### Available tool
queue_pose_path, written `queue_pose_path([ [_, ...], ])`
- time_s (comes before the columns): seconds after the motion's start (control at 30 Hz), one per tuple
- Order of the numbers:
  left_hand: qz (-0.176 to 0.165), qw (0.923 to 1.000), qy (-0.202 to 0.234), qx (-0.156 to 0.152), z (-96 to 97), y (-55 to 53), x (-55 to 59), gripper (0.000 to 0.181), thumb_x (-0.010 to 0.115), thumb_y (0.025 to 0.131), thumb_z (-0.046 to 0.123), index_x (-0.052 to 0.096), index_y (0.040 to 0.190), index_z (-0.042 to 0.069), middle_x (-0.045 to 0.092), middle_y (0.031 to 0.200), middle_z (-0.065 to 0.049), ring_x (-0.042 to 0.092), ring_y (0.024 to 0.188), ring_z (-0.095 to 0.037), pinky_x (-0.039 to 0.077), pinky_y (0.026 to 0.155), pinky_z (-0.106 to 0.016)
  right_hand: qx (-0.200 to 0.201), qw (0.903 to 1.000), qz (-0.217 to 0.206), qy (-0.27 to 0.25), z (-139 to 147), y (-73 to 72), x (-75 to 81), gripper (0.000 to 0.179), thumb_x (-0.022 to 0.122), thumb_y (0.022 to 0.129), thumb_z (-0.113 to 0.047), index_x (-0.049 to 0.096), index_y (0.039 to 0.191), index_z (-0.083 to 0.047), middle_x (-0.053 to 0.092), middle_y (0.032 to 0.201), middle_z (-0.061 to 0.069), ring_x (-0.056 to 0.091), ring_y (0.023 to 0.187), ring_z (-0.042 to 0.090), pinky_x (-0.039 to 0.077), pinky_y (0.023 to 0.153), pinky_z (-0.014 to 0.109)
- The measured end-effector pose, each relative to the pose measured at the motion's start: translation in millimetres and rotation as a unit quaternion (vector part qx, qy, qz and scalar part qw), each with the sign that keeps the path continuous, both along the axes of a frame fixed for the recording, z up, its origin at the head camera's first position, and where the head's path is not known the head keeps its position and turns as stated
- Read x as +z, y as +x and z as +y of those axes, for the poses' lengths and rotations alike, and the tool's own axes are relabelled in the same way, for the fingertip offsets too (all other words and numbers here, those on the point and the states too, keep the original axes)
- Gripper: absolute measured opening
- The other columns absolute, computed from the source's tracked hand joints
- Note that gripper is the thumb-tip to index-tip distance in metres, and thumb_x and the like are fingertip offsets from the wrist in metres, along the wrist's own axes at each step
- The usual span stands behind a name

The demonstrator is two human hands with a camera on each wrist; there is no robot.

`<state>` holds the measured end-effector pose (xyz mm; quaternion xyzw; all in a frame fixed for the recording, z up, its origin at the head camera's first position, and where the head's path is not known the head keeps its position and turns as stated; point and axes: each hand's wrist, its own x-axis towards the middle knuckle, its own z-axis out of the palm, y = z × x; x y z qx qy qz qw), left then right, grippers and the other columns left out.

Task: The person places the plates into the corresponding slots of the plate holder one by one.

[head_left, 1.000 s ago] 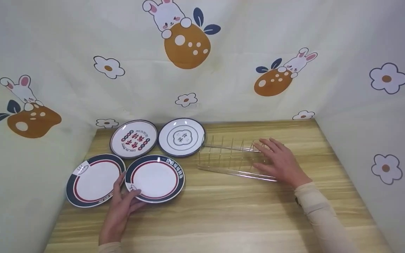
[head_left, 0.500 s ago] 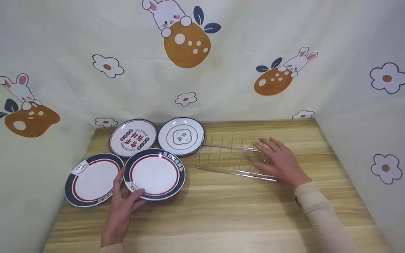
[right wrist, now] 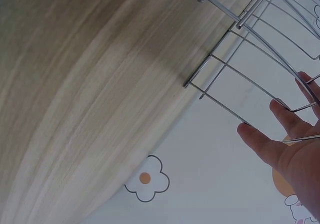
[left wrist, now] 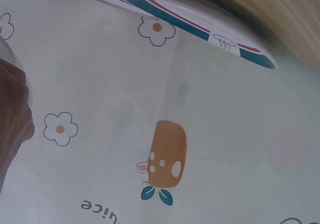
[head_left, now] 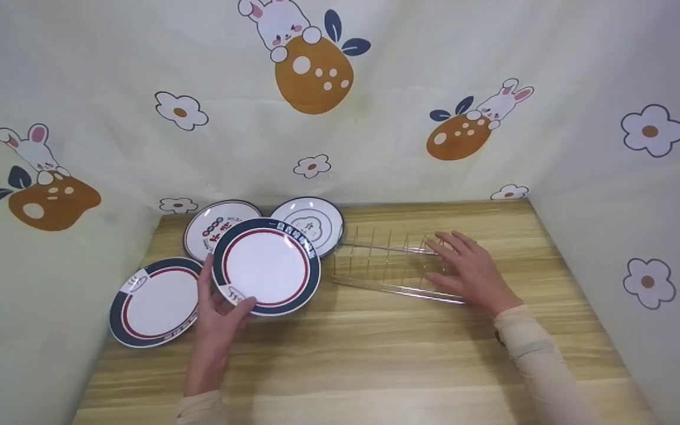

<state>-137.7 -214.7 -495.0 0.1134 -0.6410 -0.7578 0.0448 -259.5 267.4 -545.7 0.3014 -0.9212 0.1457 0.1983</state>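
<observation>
My left hand (head_left: 222,295) pinches the near rim of a white plate with a navy rim and red ring (head_left: 266,265), thumb on top. The plate is tilted up off the wooden table (head_left: 375,354) and overlaps the two back plates. My right hand (head_left: 443,260) lies open and flat on the right end of a wire plate rack (head_left: 384,265). In the right wrist view its straight fingers (right wrist: 272,141) touch the rack's wires (right wrist: 240,78). A navy-rimmed plate (left wrist: 200,21) shows edge-on in the left wrist view; which one it is I cannot tell.
A matching navy-rimmed plate (head_left: 154,301) lies flat at the left. Behind stand a plate with red and blue characters (head_left: 210,227) and one with a grey motif (head_left: 319,218), both partly covered. Cartoon-print curtains (head_left: 340,118) close in the back and both sides.
My left hand has lifted the navy-rimmed plate off the table and carried it up and back, so it now covers parts of the two back plates. The right hand has stayed on the rack.
</observation>
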Motion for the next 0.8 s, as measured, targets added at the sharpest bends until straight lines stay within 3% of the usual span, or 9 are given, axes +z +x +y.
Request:
queue_pose_path([
  [0.1, 0.030, 0.9995, 0.002, -0.009, 11.8, -3.7, 11.7, 0.106, 0.075, 0.078, -0.006, 0.022, 0.146, 0.056, 0.015, 0.157, 0.000, 0.040, 0.129, -0.032, 0.057, 0.084, -0.045, 0.002, 1.0000, -0.001, -0.001, 0, 0.2, 0.2, 0.069, 0.072, 0.081, -0.051, 0.053, 0.141, -0.022, 0.048, 0.143, 0.008, 0.040, 0.131, 0.041, 0.037, 0.103, 0.061],
  [0.2, 0.068, 0.9975, 0.003, -0.015, 24.5, -8.2, 20.2, 0.106, 0.072, 0.078, -0.011, 0.021, 0.150, 0.048, 0.020, 0.156, -0.002, 0.042, 0.128, -0.032, 0.057, 0.084, -0.046, 0.004, 1.0000, -0.006, -0.004, 0, 0.2, 0.1, 0.068, 0.068, 0.083, -0.053, 0.052, 0.141, -0.022, 0.048, 0.143, 0.009, 0.040, 0.132, 0.040, 0.037, 0.103, 0.061],
  [0.37, 0.118, 0.9926, -0.014, -0.023, 42.4, -20.6, 25.0, 0.105, 0.070, 0.077, -0.013, 0.020, 0.153, 0.039, 0.024, 0.155, -0.007, 0.041, 0.130, -0.030, 0.057, 0.083, -0.047, 0.004, 0.9999, -0.007, -0.008, 0, -0.5, -0.1, 0.068, 0.067, 0.084, -0.055, 0.052, 0.141, -0.022, 0.049, 0.142, 0.009, 0.041, 0.131, 0.040, 0.038, 0.102, 0.062],
  [0.6, 0.177, 0.9813, -0.074, -0.022, 59.1, -37.3, 22.9, 0.104, 0.070, 0.075, -0.014, 0.019, 0.155, 0.030, 0.024, 0.155, -0.007, 0.041, 0.130, -0.031, 0.054, 0.092, -0.043, 0.004, 1.0000, -0.006, -0.005, -1, -0.4, 0.2, 0.068, 0.066, 0.084, -0.056, 0.052, 0.142, -0.022, 0.048, 0.143, 0.008, 0.040, 0.132, 0.039, 0.037, 0.104, 0.059],
  [0.8, 0.200, 0.9693, -0.143, -0.009, 69.5, -54.6, 8.7, 0.109, 0.073, 0.072, -0.012, 0.021, 0.154, 0.037, 0.025, 0.155, -0.004, 0.046, 0.125, -0.032, 0.056, 0.088, -0.038, 0.007, 0.9999, -0.003, -0.008, 0, 0.6, 1.8, 0.068, 0.067, 0.084, -0.056, 0.052, 0.141, -0.023, 0.048, 0.143, 0.008, 0.040, 0.132, 0.040, 0.037, 0.104, 0.059],
])
